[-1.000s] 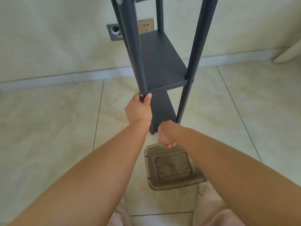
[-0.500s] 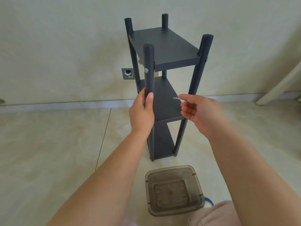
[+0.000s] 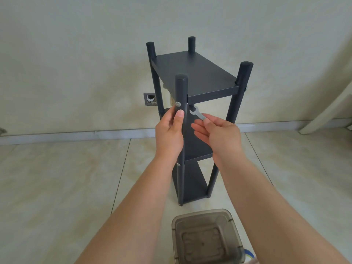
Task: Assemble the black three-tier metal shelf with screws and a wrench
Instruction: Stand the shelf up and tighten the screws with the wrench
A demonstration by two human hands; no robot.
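At the bottom edge, on the tiled floor (image 3: pixel 57 187), a smoky translucent plastic container (image 3: pixel 206 238) sits open-topped, just in front of the shelf's base. A sliver of blue and yellow shows at its right side; too little visible to identify.

Both forearms reach up from below toward the near left post (image 3: pixel 181 88) of the black three-tier shelf (image 3: pixel 192 71). Shelf stands upright on the floor, four round posts, three flat tiers: top tier level, middle tier partly hidden behind the hands, bottom tier close to the floor.

Left hand (image 3: pixel 169 134) wraps the near left post just under the top tier, thumb lying up along the front of the post, fingers curled round behind. A silver screw head (image 3: pixel 178 104) sits in the post right above the thumb tip. A second small screw (image 3: pixel 178 165) shows lower on the same post, at middle-tier height.

Right hand (image 3: pixel 219 134) pinches the handle end of a small flat silver wrench (image 3: pixel 197 114) between thumb and forefinger, other fingers loosely spread. Wrench's open jaw points up-left, just beside the post below the top tier; contact with post cannot be told.

Farther back: pale wall, baseboard, and a dark wall box (image 3: pixel 150 99) left of the rear post.
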